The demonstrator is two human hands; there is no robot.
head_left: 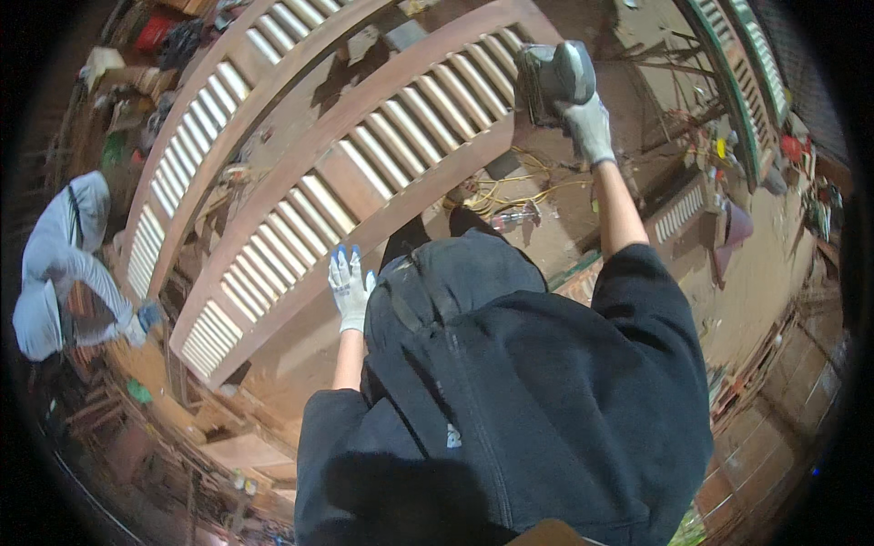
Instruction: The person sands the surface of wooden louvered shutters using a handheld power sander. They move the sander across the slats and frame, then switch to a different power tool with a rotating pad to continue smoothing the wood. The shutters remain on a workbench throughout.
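A wooden louvred shutter lies slanted in front of me, with reddish-brown rails and pale slats. My right hand, in a white work glove, is closed around a grey power tool that looks like a sander. The tool is at the far right end of the shutter, and its working face is hidden. My left hand, also gloved with blue fingertips, has its fingers stretched out at the shutter's near edge. Whether its palm presses on the wood cannot be made out.
A second louvred shutter lies beyond the first. At left a co-worker in a grey hooded top bends beside it. Green-edged shutters stand at the far right. A yellow cord trails over the dirty floor under the work.
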